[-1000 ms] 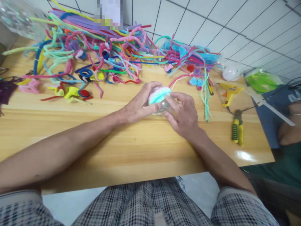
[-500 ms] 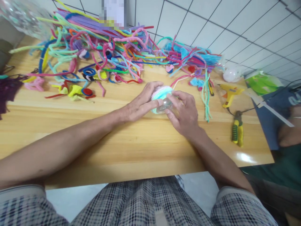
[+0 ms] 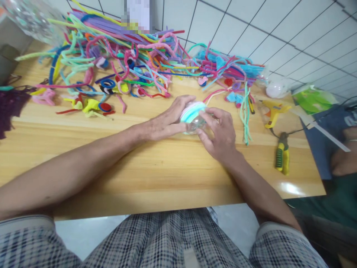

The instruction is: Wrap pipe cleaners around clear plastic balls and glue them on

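Note:
Between my hands is a clear plastic ball, wrapped on its upper part with bands of pastel pipe cleaner in pink, blue and mint. The lower part of the ball is bare and see-through. My left hand cups it from the left, with the thumb along its near side. On the other side, my right hand grips the ball with thumb and fingertips on its right edge. Pink and pale pipe cleaner ends stick out behind the ball.
A tangled heap of coloured pipe cleaners runs along the wall. To the right lie mint pipe cleaners, a yellow glue gun with its cord, and yellow-green pliers. Another person's arm is at the far right.
My left thumb has drawn back left, uncovering more of the blue and mint bands. My right hand keeps nearly the same hold. The whole view has shifted slightly.

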Tool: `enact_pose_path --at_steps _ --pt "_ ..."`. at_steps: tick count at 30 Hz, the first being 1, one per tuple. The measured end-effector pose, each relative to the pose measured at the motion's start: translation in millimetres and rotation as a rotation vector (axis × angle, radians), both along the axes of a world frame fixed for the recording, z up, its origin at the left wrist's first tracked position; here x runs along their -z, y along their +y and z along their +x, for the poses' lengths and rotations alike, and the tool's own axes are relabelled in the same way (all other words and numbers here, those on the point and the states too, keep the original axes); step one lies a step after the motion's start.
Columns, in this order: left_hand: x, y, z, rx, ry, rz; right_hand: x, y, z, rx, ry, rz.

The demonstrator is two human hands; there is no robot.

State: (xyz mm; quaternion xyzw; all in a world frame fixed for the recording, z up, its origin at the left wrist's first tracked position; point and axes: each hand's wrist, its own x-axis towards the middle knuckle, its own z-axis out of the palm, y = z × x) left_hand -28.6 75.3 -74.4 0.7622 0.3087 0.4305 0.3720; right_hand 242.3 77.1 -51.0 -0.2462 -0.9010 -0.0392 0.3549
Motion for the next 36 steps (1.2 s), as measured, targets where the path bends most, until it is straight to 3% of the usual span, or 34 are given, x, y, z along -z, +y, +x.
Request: enact_pose_path --at_steps 9,23,36 --pt "0.6 1.2 -7.8 0.034 0.076 0.025 0.6 1.8 -1.7 -0.018 0.022 0.055" --pt "-16.4 -10.7 1.3 -0.012 0.055 -0.085 -3.6 1.8 -0.8 -0.013 -0.014 0.076" --pt "-17.2 -7.9 -2.6 0.030 0.075 -0.096 -5.5 1.3 -4.3 -0.001 -0.029 0.186"
